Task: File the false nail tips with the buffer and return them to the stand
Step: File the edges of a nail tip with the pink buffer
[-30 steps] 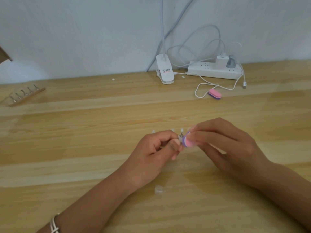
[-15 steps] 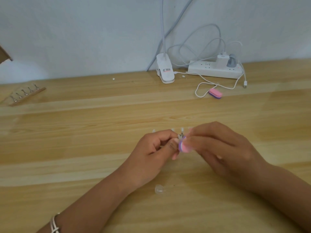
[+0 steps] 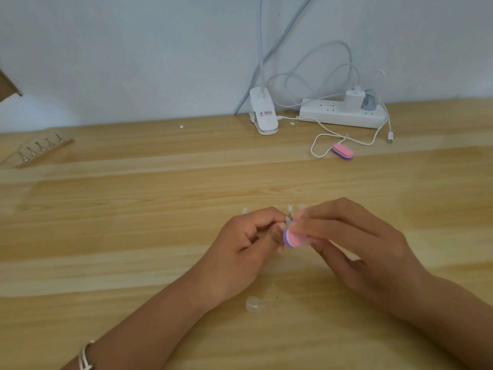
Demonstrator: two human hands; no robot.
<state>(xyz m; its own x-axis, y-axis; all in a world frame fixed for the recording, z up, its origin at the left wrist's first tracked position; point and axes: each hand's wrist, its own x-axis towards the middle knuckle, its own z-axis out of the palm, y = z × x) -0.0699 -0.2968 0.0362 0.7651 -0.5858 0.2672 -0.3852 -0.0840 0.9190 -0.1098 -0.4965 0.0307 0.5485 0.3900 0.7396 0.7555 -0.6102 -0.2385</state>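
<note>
On the wooden table, dead centre: both hands meet just above the surface, fingertips nearly touching.
Left hand: fingers curled in, with thumb and forefinger pinching a tiny nail tip that seems to sit on a little metal peg. It's pretty blurry there, so that's as much as I can make out.
Right hand: gripping the buffer between thumb and the first fingers, while the other fingers are stretched out loosely.
Buffer: small oval block, pink face and purple layer, held on edge right up against the nail tip.
Stand: way off at the far left of the table, well apart from the hands. It's a wooden strip with a row of small metal pegs, and I can't tell whether any of them carry tips.
Loose tip: a clear one lies flat on the table, near the left wrist.
More tips: a few pale ones poke up just behind the hands. What they sit on is hidden.
Second buffer: same pink and purple, lying inside a loop of white cable at the back.
Back edge: white power strip with plugs in it, and a white clip lamp base just left of it.
Left wrist: pale bracelet.
</note>
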